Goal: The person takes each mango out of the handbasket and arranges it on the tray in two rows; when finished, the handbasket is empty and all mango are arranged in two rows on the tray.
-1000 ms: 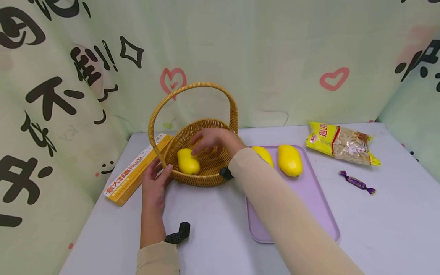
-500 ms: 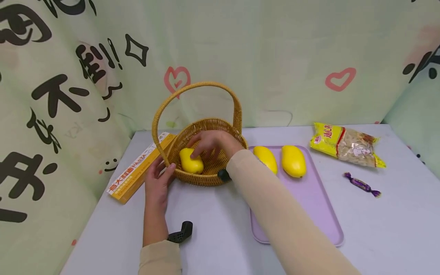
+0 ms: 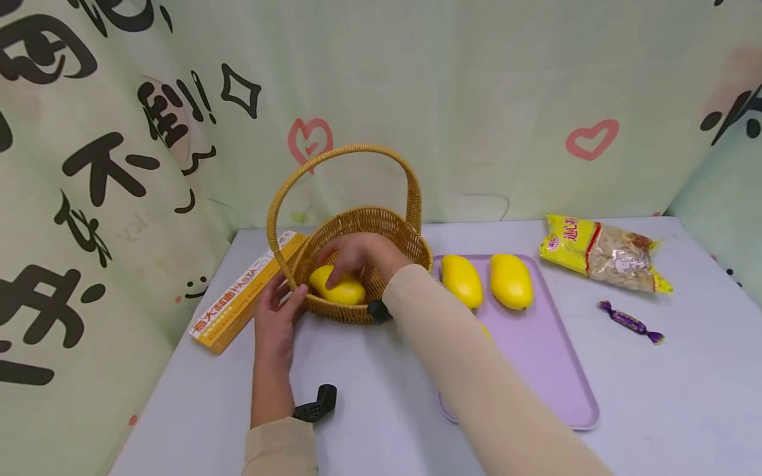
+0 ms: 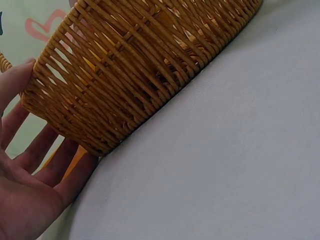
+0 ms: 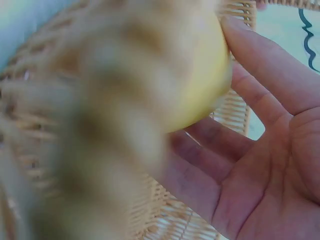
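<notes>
In the head view a yellow mango (image 3: 346, 291) lies on its side inside the wicker basket (image 3: 389, 223), at the front left. My right hand (image 3: 362, 253) reaches into the basket and holds the mango from above. The right wrist view has the thumb on one side of the mango (image 5: 207, 87) and fingers beneath it; the blurred wicker handle or rim covers part. My left hand (image 3: 277, 322) grips the basket's left front side, thumb at the rim. Its other fingers spread along the outer wall of the basket (image 4: 125, 70) in the left wrist view.
A purple tray (image 3: 544, 370) on the right carries two mangoes (image 3: 511, 281), plus a third yellow one (image 3: 485, 330) mostly behind the right sleeve. A pasta box (image 3: 247, 291) lies against the basket's left. Farther right are a yellow snack bag (image 3: 604, 254) and a purple wrapped candy (image 3: 631, 322).
The mango in the basket has turned from nearly upright to lying sideways, as my right hand has lowered and closed round it. My left hand keeps its place on the basket; the view has shifted slightly.
</notes>
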`<action>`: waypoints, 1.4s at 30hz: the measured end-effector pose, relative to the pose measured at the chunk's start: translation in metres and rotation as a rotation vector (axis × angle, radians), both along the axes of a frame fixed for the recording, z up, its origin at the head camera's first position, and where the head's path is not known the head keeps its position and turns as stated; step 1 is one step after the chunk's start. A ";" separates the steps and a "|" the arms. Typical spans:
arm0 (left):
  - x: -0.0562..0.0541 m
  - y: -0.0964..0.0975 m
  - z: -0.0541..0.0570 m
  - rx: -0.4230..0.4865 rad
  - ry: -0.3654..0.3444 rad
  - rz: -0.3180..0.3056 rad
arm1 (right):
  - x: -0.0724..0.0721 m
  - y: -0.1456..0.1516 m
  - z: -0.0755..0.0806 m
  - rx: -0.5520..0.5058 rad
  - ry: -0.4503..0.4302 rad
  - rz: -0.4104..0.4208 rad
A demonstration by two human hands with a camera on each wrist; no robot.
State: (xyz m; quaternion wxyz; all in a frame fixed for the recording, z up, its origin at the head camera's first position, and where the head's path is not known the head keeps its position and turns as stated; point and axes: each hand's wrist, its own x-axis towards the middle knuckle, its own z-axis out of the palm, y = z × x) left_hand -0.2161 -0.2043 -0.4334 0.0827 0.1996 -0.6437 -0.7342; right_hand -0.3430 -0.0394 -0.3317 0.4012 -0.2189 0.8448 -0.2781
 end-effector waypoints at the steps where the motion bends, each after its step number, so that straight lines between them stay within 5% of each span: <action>1: 0.000 0.001 0.000 -0.001 -0.003 -0.001 | -0.001 0.002 0.001 0.001 0.006 -0.005; 22: 0.005 -0.001 0.000 -0.011 -0.024 0.000 | 0.006 0.055 0.029 -0.186 0.152 -0.088; 33: 0.002 0.002 0.002 0.004 0.010 -0.027 | 0.026 0.089 0.054 -0.256 0.263 -0.134; 42: 0.000 0.004 0.002 0.014 0.006 -0.018 | 0.042 0.117 0.059 -0.315 0.264 -0.229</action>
